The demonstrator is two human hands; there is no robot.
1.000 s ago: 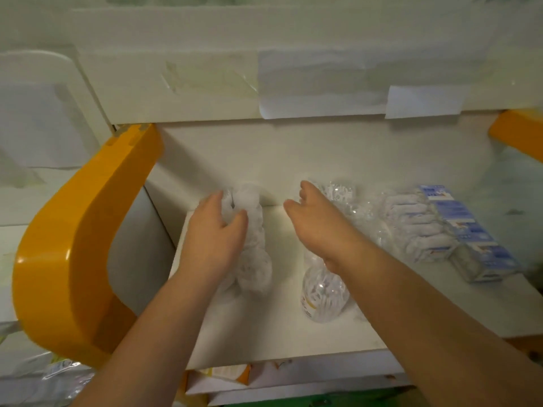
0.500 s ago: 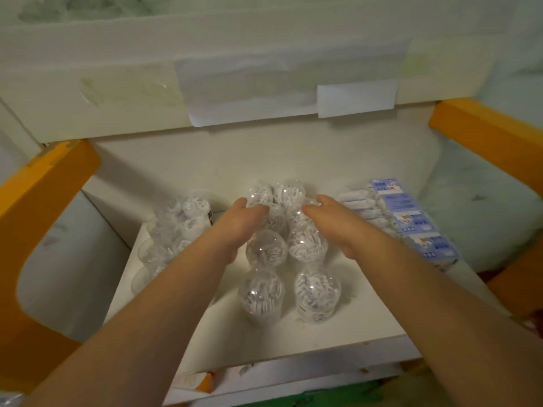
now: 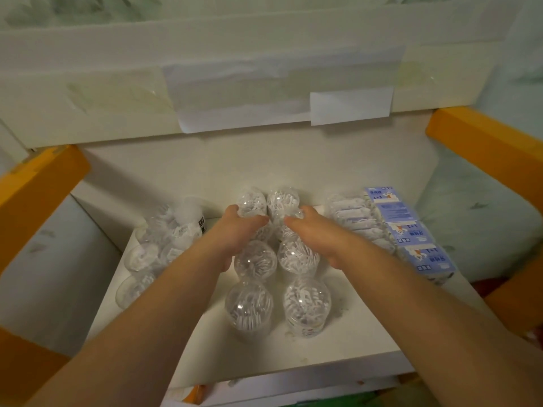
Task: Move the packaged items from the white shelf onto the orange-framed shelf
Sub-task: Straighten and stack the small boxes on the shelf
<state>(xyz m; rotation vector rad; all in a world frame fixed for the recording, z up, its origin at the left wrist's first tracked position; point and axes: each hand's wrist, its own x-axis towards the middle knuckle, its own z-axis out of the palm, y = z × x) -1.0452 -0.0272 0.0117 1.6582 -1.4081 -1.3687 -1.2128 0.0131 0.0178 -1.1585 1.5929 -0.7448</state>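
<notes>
White shelf board (image 3: 338,345) fills my view, carried between orange frame posts (image 3: 482,145) at either side. Nearest me stand two clear tubs of white picks (image 3: 305,304), the front pair of a double row running away from me. Both my forearms reach over that row. My left hand (image 3: 235,230) lies on the row's left flank, fingers curled round a tub near the back; my right hand (image 3: 317,227) mirrors it on the right flank, fingers curled onto the tubs there. So both hands grip the middle cluster from its two sides, thumbs nearly meeting on top. Two more tubs (image 3: 282,199) rise just beyond my fingertips, against the back wall. Left of my left arm sits another cluster of clear tubs (image 3: 158,239), partly blurred. Right of my right hand lie wrapped white packs (image 3: 352,215), and beside them blue-labelled packs (image 3: 411,233). Farther up, paper sheets (image 3: 351,108) hang from the board above.
</notes>
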